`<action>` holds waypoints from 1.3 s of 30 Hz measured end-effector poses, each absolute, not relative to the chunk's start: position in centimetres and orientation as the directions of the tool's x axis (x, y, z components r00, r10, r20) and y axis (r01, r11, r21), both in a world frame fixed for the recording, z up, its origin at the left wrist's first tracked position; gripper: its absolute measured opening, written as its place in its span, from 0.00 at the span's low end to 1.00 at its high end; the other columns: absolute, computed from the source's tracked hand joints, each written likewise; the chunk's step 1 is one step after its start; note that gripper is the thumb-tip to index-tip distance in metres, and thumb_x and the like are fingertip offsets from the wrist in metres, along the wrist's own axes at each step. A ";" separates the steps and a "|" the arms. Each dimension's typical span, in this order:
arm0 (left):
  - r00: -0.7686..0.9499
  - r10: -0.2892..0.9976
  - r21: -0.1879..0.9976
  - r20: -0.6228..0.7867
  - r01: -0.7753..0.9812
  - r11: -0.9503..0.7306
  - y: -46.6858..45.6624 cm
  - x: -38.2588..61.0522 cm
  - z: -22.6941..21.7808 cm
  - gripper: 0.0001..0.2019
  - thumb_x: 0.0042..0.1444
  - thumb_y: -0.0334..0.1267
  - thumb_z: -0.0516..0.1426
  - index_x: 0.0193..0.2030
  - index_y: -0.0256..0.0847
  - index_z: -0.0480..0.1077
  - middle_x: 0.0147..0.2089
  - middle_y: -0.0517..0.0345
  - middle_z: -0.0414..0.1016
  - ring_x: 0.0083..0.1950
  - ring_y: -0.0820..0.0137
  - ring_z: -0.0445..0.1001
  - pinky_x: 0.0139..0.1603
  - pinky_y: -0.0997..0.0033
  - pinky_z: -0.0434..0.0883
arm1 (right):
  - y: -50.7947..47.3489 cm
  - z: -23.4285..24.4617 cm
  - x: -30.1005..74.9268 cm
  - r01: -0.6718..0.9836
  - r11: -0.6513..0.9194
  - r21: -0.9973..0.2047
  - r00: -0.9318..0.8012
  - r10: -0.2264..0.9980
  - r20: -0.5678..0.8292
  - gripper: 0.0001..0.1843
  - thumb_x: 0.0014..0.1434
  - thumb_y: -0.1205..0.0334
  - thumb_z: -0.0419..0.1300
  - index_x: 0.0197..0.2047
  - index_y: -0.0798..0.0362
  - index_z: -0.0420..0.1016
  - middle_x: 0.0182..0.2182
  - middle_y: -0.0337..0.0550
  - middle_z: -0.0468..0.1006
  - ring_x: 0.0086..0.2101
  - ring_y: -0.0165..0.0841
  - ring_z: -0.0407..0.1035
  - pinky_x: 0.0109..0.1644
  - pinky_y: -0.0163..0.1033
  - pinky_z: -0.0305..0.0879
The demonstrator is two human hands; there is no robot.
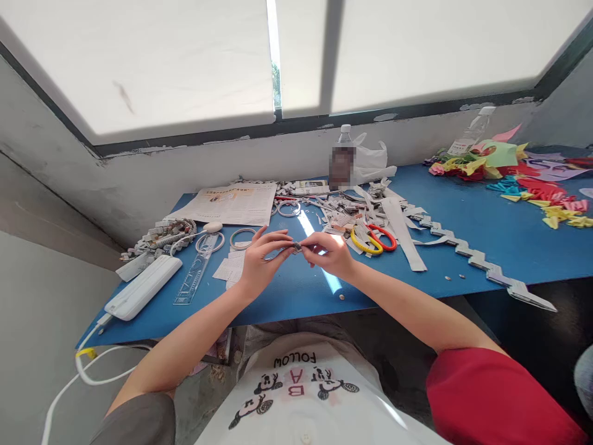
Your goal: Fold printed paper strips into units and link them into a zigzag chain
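Observation:
Over the front middle of the blue table, my left hand and my right hand meet fingertip to fingertip. Between them they pinch a small dark grey piece, perhaps folded paper; it is too small to make out fully. Both hands are closed on it, thumbs and forefingers pressed together. Scissors with yellow and red handles lie right of my right hand among cut paper strips. A round ring and paper slips are near my left hand.
At left are a white power bank with a cable and a clear ruler. Newspaper and a bottle stand or lie at the back. A folded paper zigzag chain runs right, below coloured paper pieces.

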State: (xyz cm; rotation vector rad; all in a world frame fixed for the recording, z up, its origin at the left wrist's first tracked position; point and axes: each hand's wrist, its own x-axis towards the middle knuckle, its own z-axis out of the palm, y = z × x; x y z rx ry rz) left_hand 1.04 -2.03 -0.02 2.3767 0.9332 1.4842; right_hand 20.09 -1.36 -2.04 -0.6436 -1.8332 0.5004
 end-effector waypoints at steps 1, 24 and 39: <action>0.302 0.591 0.457 0.748 0.412 -0.788 -2.0 1.0 0.0 0.04 0.58 0.39 0.60 0.37 0.45 0.77 0.42 0.58 0.81 0.50 0.63 0.78 0.66 0.52 0.61 | -1.3 -2.2 20.1 0.189 0.796 -0.575 -0.270 0.605 0.749 0.07 0.60 0.61 0.57 0.36 0.54 0.75 0.26 0.40 0.75 0.19 0.24 0.68 0.21 0.32 0.72; 0.315 0.815 0.792 0.487 0.235 -0.564 -1.2 0.9 0.3 0.09 0.51 0.44 0.64 0.32 0.41 0.75 0.35 0.54 0.77 0.38 0.67 0.75 0.38 0.67 0.74 | -0.9 -2.5 20.2 0.361 0.829 -0.428 -0.342 0.544 0.766 0.08 0.63 0.64 0.55 0.39 0.54 0.75 0.28 0.41 0.76 0.22 0.25 0.69 0.26 0.32 0.72; 0.358 0.931 0.974 0.075 0.173 -0.145 -0.6 0.4 0.9 0.18 0.46 0.52 0.65 0.34 0.39 0.74 0.29 0.57 0.75 0.27 0.72 0.69 0.27 0.72 0.67 | -1.0 -1.7 20.2 0.063 0.581 -0.812 -0.353 0.773 0.526 0.10 0.60 0.56 0.61 0.36 0.55 0.77 0.28 0.39 0.74 0.22 0.25 0.70 0.23 0.33 0.75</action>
